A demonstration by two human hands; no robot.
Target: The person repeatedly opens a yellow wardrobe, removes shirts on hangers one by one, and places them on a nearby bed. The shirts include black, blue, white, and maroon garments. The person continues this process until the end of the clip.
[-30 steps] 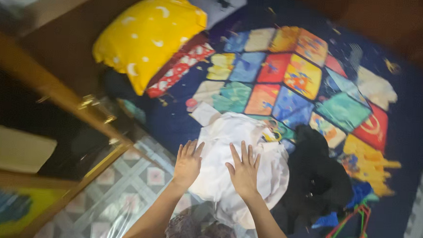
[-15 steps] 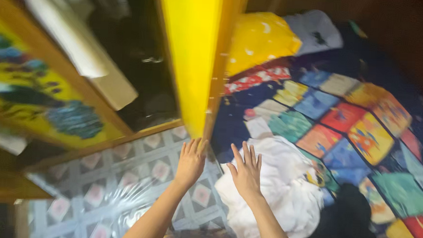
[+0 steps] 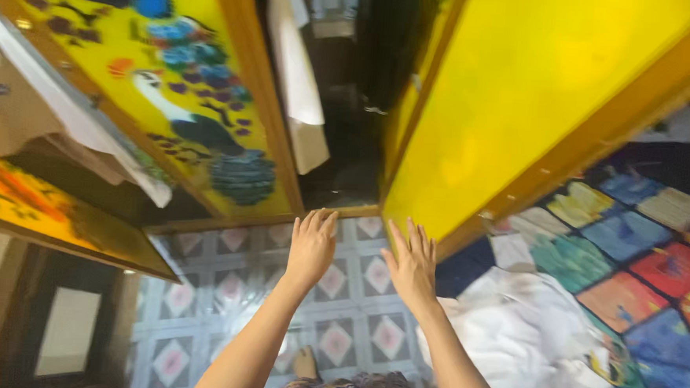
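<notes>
Both hands raised flat, fingers spread and holding nothing: left hand (image 3: 311, 246) over the tiled floor (image 3: 222, 290) with fingertips close to the cabinet's lower wooden edge (image 3: 265, 221), right hand (image 3: 412, 267) just beside the near edge of the open yellow cabinet door (image 3: 523, 101). Between painted door panel (image 3: 169, 90) at left and yellow door at right a dark gap opens, seemingly with pale cloth (image 3: 296, 81) hanging inside, though blurred. White garment (image 3: 526, 337) lies near right on the patchwork bedspread (image 3: 640, 265), apart from both hands.
</notes>
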